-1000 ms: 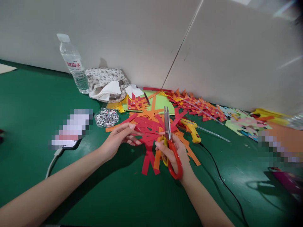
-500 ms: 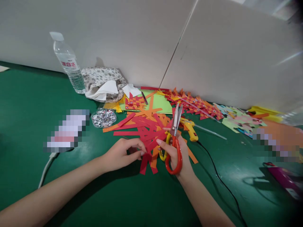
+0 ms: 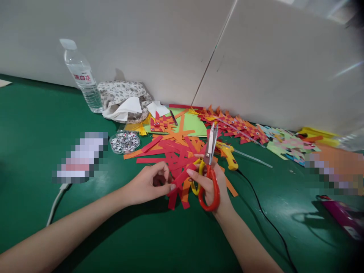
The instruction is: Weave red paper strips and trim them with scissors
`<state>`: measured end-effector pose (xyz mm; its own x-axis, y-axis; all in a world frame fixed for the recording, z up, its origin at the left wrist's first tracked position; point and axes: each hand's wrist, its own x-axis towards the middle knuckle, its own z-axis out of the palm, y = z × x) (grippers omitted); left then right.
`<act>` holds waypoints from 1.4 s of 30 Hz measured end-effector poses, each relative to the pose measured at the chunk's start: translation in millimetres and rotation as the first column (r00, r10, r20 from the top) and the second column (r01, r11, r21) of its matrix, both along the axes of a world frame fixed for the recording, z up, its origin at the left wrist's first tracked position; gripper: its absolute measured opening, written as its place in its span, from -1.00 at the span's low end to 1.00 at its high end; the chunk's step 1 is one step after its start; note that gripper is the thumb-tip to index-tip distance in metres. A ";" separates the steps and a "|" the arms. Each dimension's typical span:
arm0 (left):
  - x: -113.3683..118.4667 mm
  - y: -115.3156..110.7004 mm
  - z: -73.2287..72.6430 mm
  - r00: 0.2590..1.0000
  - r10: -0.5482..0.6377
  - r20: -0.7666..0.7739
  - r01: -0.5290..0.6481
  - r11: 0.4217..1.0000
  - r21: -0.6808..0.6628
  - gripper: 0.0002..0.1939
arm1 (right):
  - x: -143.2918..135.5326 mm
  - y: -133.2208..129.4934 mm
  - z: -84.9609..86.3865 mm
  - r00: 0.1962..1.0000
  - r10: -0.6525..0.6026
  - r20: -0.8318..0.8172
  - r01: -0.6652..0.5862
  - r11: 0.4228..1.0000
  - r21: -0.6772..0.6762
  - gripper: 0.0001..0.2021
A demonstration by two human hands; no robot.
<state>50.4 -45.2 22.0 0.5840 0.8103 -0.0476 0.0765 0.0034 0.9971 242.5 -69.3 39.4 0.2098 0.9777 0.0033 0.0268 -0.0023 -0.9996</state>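
Observation:
My left hand [image 3: 150, 184] has its fingers curled, with the thumb on the lower left end of a red paper strip [image 3: 182, 177]. The fingertips behind that end are partly hidden. My right hand [image 3: 212, 184] pinches the strip's other end between thumb and fingers. That same hand also holds a pair of scissors [image 3: 209, 155] with one red and one yellow handle, blades pointing up and away. Beneath both hands lies a loose pile of red and orange paper strips [image 3: 176, 151].
A yellow glue gun [image 3: 229, 155] with a black cord lies right of the scissors. Behind are woven paper fish [image 3: 236, 125] and green paper [image 3: 193, 125]. To the left sit googly eyes [image 3: 125, 142], a tissue pouch [image 3: 122, 91], a water bottle [image 3: 81, 76] and a blurred phone [image 3: 82, 155].
My left thumb has shifted slightly onto the strip's end, and the index finger has lifted and curled back. The strip now shows more fully between the hands. My right hand has barely moved.

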 end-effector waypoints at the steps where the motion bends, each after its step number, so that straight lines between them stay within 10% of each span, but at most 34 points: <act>1: 0.2 0.3 -0.3 1.000 0.015 0.016 -0.015 1.000 -0.014 -0.73 | -0.4 -0.5 0.6 1.000 0.013 0.014 -0.013 1.000 -0.002 -0.52; 36: 1.4 4.3 -3.1 0.995 0.049 0.083 -0.036 0.989 -0.146 -0.56 | -1.4 -1.3 2.0 0.996 0.083 0.039 -0.082 0.996 -0.029 -0.52; 42: 1.1 4.6 -1.0 0.998 -0.039 0.053 0.048 0.984 -0.174 -0.87 | -1.0 -1.4 -0.6 0.997 0.078 0.024 -0.078 0.997 -0.018 -0.52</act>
